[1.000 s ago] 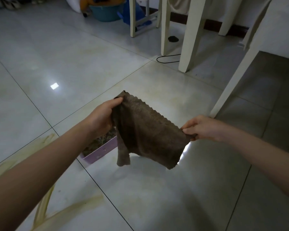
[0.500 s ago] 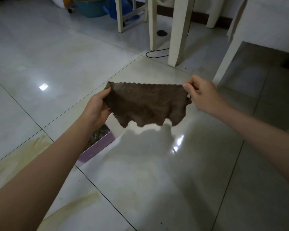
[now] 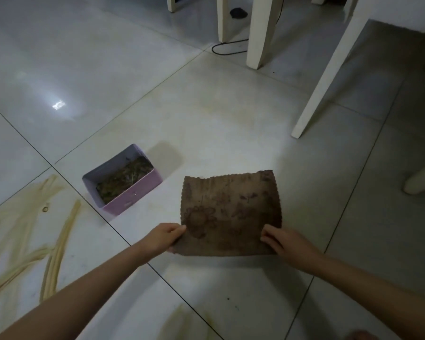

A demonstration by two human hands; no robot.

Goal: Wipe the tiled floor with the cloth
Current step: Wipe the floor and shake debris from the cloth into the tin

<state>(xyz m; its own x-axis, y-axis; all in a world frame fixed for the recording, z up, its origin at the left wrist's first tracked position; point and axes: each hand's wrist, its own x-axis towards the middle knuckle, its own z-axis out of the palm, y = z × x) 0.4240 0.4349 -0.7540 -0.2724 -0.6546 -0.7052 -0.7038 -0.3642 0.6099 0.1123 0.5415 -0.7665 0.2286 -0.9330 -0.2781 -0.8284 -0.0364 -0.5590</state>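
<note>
Tiled floor [image 3: 206,106] fills the view, pale and glossy, crossed by dark grout lines, with a bright spot of reflected light [image 3: 58,104] toward its left side. Yellowish streaks [image 3: 57,241] smear the tiles at the floor's near left corner, and a fainter patch shows at the near edge. White furniture legs [image 3: 260,33] stand along the far edge, one slanted leg [image 3: 329,69] coming down at the right.

A brown cloth [image 3: 231,212] with a scalloped edge is spread out flat and low over the tile right of centre, darker blotches across its face. Its near edge is raised a little; whether the rest lies fully on the floor I cannot tell. A pink box [image 3: 133,197] sits on the floor just left of the cloth, apart from it, beside a grout line, holding dry greenish-brown scraps.

The left hand [image 3: 163,238] pinches the cloth's near left corner, its fingers curled under the fabric. The right hand [image 3: 287,244] grips the near right corner — fingers bent over the top.

A black cable [image 3: 226,47] loops on the floor by the far legs, and a small dark object [image 3: 238,13] lies beyond it.
</note>
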